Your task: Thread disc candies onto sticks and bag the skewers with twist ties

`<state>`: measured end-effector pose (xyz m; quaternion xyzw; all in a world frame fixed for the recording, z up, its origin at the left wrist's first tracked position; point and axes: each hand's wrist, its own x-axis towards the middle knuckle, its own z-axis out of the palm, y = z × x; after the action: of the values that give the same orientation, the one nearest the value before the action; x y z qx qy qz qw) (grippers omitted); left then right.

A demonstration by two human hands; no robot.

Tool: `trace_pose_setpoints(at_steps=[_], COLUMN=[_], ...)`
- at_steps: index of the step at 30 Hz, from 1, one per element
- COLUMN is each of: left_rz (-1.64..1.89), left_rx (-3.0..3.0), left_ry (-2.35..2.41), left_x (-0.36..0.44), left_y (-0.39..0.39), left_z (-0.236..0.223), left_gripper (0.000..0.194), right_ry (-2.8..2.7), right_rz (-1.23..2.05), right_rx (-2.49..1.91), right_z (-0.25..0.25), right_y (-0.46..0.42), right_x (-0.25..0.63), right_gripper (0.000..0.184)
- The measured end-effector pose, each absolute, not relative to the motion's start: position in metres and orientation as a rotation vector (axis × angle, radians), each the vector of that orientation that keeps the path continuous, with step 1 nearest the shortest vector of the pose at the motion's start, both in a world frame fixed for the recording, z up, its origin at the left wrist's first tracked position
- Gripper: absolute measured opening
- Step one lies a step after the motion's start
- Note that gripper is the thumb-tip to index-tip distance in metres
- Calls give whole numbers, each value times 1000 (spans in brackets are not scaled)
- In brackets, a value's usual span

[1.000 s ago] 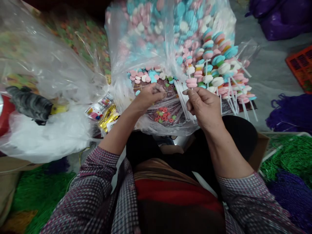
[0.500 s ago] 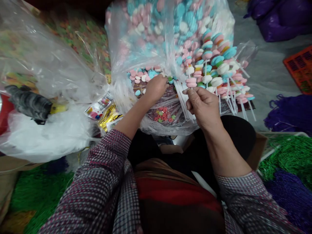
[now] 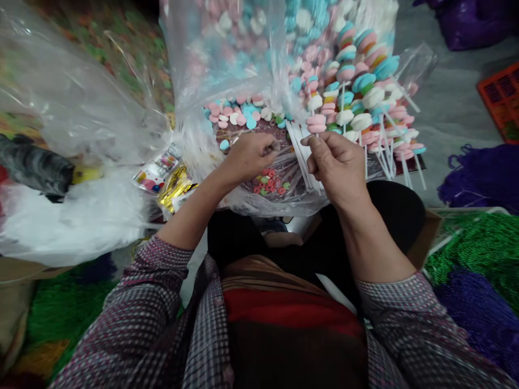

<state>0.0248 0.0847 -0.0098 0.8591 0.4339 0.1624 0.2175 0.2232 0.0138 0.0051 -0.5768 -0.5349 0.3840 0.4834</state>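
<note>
My right hand [image 3: 338, 165] is closed, thumb against forefinger, on a white candy stick that points up and away. A pink marshmallow [image 3: 316, 123] sits just above the fingertips, with white and pink pieces beyond it. My left hand [image 3: 253, 156] hovers over the plastic-covered work surface with its fingers curled together; what they hold, if anything, is hidden. Under and beyond it are loose marshmallows [image 3: 239, 113] in pink, white and blue. Small red and green candy rings [image 3: 271, 182] lie nearer me. Bare white sticks [image 3: 300, 156] lie in a bundle between my hands.
Finished marshmallow skewers [image 3: 373, 97] are piled at the right. A large clear bag [image 3: 227, 59] of marshmallows stands behind. Gold twist ties [image 3: 176, 186] and a printed packet [image 3: 156, 170] lie at left. Green bundles [image 3: 474, 243] and an orange crate [image 3: 500, 102] are farther right.
My left hand has drawn back toward me from beside the loose marshmallows, fingers curled. My right hand keeps its grip on the stick. The view has shifted slightly.
</note>
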Motion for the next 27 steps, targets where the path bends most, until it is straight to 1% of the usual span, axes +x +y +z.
trace_pose_setpoints(at_steps=[3,7,13,18,27], left_rz=[324,185,185,260,211], left_rx=[2423,2560,2711,2691,2694], left_ry=[1099,1016,1039,1050,1133], left_x=[14,5,20,25,20], left_y=[67,58,42,40,42], left_z=[-3,-9,-20,-31,-30], left_gripper=[20,17,23,23,23], right_ry=[-1303,-1308,-1317,-1322,-1317], right_rz=[952,944,925,917,938], right_rx=[-1401,-1407,-1411,-1424,-1427], right_z=[4,1,-1,1,1], right_y=[15,16,16,15,15], right_x=[221,222,222,223,222], right_gripper=[42,46,48,50,44])
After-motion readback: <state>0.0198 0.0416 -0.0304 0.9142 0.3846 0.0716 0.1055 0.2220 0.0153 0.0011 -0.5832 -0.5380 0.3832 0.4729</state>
